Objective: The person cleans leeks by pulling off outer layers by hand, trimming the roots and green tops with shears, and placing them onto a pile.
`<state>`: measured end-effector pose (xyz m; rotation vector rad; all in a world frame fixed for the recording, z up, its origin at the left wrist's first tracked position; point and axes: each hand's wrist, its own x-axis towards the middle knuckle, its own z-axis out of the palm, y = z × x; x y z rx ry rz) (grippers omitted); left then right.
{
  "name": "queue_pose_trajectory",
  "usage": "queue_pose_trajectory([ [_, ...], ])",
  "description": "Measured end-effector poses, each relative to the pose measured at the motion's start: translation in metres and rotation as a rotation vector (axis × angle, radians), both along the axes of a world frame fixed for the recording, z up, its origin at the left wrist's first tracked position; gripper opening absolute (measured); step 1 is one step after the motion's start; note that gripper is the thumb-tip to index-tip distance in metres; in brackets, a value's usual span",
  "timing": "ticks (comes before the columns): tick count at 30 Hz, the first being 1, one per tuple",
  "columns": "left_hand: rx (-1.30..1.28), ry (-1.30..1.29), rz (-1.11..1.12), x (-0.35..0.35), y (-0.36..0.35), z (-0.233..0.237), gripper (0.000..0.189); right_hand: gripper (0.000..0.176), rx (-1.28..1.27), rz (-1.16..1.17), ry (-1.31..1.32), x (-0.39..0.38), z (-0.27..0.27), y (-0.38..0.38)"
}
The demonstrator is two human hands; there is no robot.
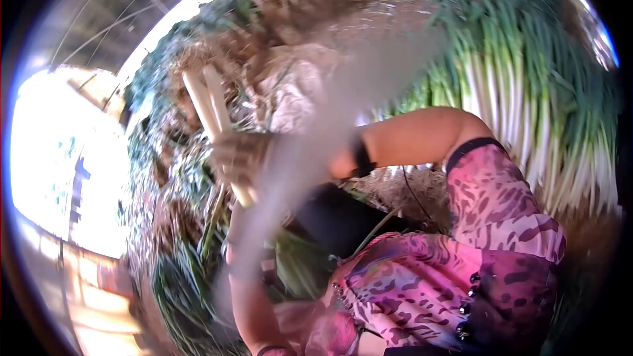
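Two thick white stalks of long green onions (206,107) slant up at the left of the head view. My right hand (242,157), in a greyish glove, has its fingers wrapped round them. A black band circles the wrist of that arm. My left forearm (249,306) rises from the bottom edge toward the lower end of the stalks. A pale blurred streak crosses the middle and covers part of both arms, and the fingers of my left hand (265,250) do not show clearly. Green leaves (300,260) lie beside it.
A large row of green onions (508,86) with white stems stands at the right. Loose leaves and dry trimmings (175,191) are heaped at the left. A pale crumpled sheet (293,89) lies beyond my hands. Bright openings show at far left.
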<state>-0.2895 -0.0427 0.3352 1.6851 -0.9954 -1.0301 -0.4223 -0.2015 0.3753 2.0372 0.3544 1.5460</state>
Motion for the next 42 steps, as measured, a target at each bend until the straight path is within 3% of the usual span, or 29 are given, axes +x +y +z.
queue_pose_trajectory([
  [1, -0.094, -0.033, -0.119, -0.006, -0.009, -0.013, 0.025, 0.02, -0.056, -0.054, 0.158, -0.01, 0.0, 0.004],
  [2, -0.031, -0.079, -0.204, -0.006, -0.017, -0.011, 0.025, 0.018, -0.102, -0.1, 0.324, -0.02, 0.0, 0.008],
  [3, 0.016, -0.128, -0.281, -0.017, -0.027, -0.017, 0.024, 0.017, -0.16, -0.292, 0.662, -0.045, 0.016, 0.014],
  [5, 0.079, -0.069, -0.346, -0.052, -0.047, -0.005, 0.026, 0.012, 0.099, -0.36, 1.158, -0.097, 0.042, 0.01],
  [6, 0.045, -0.063, -0.44, -0.055, -0.06, -0.011, 0.031, 0.01, -0.024, -0.204, 0.734, -0.071, -0.016, -0.032],
  [9, -0.033, -0.515, -0.488, -0.119, -0.095, 0.026, 0.039, 0.01, 0.063, -0.48, 0.621, -0.159, -0.001, -0.059],
  [10, -0.255, -0.516, -0.578, -0.152, -0.089, 0.061, 0.045, 0.01, 0.148, -0.603, 0.558, -0.195, 0.008, -0.074],
  [11, -0.546, -0.705, -0.461, -0.14, -0.106, 0.044, 0.046, 0.01, 0.231, -0.721, 0.492, -0.233, 0.016, -0.093],
  [12, -0.555, -0.658, -0.356, -0.162, -0.1, 0.074, 0.045, 0.01, 0.373, -0.794, 0.344, -0.279, 0.02, -0.114],
  [14, -0.806, -0.809, -0.297, -0.137, -0.114, 0.098, 0.05, 0.018, 0.568, -1.114, 0.179, -0.387, 0.049, -0.113],
  [16, -0.868, -0.615, -0.223, -0.126, -0.112, 0.114, 0.041, 0.042, 0.743, -1.321, -0.102, -0.49, 0.052, -0.114],
  [17, -0.838, -0.649, -0.151, -0.117, -0.11, 0.118, 0.04, 0.044, 1.031, -1.42, -0.103, -0.535, 0.058, -0.106],
  [21, -0.57, -0.714, -0.068, -0.071, -0.102, 0.09, 0.033, 0.057, 1.246, -1.636, -0.514, -0.69, -0.031, -0.105],
  [22, -0.494, -0.727, -0.073, -0.054, -0.101, 0.072, 0.032, 0.065, 1.506, -1.698, -0.563, -0.723, -0.065, -0.111],
  [23, -0.457, -0.854, -0.092, -0.033, -0.091, 0.05, 0.03, 0.065, 1.543, -1.784, -0.601, -0.755, -0.115, -0.114],
  [24, -0.356, -0.5, 0.042, -0.018, -0.089, 0.026, 0.031, 0.069, 1.659, -1.733, -0.692, -0.802, -0.183, -0.124],
  [25, -0.283, -0.372, 0.059, -0.022, -0.079, 0.012, 0.031, 0.074, 1.769, -1.683, -0.788, -0.847, -0.249, -0.133],
  [26, -0.239, -0.596, -0.059, 0.009, -0.068, -0.018, 0.03, 0.06, 1.813, -1.787, -0.927, -0.834, -0.248, -0.133],
  [27, -0.102, -0.554, -0.036, 0.048, -0.063, -0.046, 0.027, 0.058, 1.871, -1.773, -0.901, -0.828, -0.231, -0.14],
  [28, -0.164, -0.414, 0.006, 0.018, -0.045, -0.056, 0.024, 0.057, 1.929, -1.768, -0.863, -0.824, -0.209, -0.142],
  [32, 0.121, -0.12, 0.258, 0.038, -0.012, -0.117, 0.028, 0.063, 1.958, -1.92, -0.559, -0.834, -0.209, -0.149],
  [33, -0.008, -0.335, 0.087, 0.056, 0.005, -0.143, 0.031, 0.065, 1.938, -1.963, -0.473, -0.836, -0.208, -0.143],
  [35, 0.213, -0.124, 0.319, 0.038, 0.015, -0.141, 0.025, 0.073, 1.96, -1.913, -0.332, -0.853, -0.195, -0.12],
  [37, 0.283, -0.087, 0.336, 0.073, 0.034, -0.167, 0.02, 0.076, 2.063, -1.921, -0.244, -0.853, -0.168, -0.089],
  [41, 0.328, 0.052, 0.382, 0.104, 0.056, -0.203, 0.012, 0.078, 1.93, -1.922, -0.397, -0.848, -0.224, -0.06],
  [42, 0.251, 0.023, 0.065, 0.108, 0.068, -0.205, 0.015, 0.081, 1.967, -1.819, -0.39, -0.844, -0.234, -0.059],
])
